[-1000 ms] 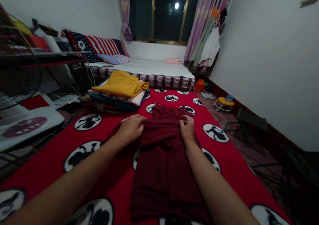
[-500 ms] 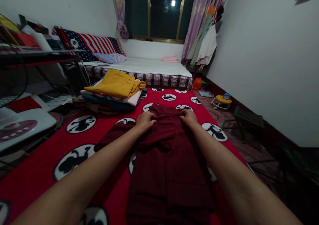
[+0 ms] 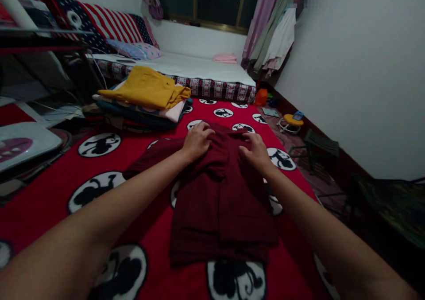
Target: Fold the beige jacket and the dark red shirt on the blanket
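The red blanket [image 3: 159, 247] printed with white ovals and black figures runs lengthwise away from the viewer; its right edge slants past a dark green folding stool [image 3: 321, 144] on the floor. A broad strip of blanket lies between that edge and the dark maroon cloth garment [image 3: 222, 202], and a wider one to the garment's left. Past the far-left side sits a stack of folded clothes [image 3: 139, 112] topped by a mustard-yellow folded garment [image 3: 148, 87], near the maroon sleeve but apart from it.

The maroon garment lies mid-blanket, its long axis front to back, hem nearest, one sleeve out left. The left hand [image 3: 198, 141] rests fingers-bent on its upper left; whether it pinches cloth I cannot tell. The right hand [image 3: 255, 153], at the upper right edge, has thumb and fingers parted.
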Available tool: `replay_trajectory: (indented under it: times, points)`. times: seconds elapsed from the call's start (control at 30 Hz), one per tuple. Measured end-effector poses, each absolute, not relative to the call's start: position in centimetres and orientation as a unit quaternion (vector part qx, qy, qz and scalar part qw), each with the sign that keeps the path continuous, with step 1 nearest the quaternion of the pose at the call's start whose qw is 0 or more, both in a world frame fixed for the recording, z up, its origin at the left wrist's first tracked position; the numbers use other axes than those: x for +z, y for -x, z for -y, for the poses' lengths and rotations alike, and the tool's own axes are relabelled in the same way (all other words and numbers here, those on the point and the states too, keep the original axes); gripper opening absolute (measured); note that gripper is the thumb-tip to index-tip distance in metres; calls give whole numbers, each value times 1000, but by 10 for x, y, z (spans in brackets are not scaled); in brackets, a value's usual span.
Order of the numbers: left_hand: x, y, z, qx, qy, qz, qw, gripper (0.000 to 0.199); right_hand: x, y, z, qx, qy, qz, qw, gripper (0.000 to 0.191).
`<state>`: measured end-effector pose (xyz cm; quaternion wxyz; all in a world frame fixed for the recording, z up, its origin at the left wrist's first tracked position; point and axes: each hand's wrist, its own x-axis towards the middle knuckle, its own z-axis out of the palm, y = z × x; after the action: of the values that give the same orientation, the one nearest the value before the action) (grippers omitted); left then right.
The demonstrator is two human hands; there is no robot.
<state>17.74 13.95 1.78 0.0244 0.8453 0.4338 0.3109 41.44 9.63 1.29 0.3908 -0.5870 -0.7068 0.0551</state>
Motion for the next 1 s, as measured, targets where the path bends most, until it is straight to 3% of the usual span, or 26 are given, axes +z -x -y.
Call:
replay_trajectory:
  times: [0.1,0.17,0.27,0.33,0.53,0.73,0.83,0.93,1.0]
  points:
    - [21,-158,-93,299,-900,-306,83,19,31,-415,-25,142,511,778,337,19]
    - [21,-144,-65,275,-920,-260,97,25,40,-417,21,232,464,821,239,20]
    - [15,-131,-39,258,-930,-249,76,34,42,-420,71,248,422,863,125,51]
    - [9,-130,-36,257,-929,-260,53,38,36,-421,89,207,433,871,103,64]
    - [-2,-143,-52,247,-917,-315,3,39,11,-426,106,123,492,850,144,38]
    - [9,-134,-43,242,-922,-276,123,26,51,-426,105,244,489,833,84,29]
    - [20,-111,-40,273,-888,-334,161,21,72,-413,81,245,489,828,127,12]
    - [28,-71,-49,336,-809,-477,67,25,69,-390,40,194,475,831,214,19]
    - [31,-39,-60,338,-737,-585,-4,33,53,-372,10,145,477,831,247,34]
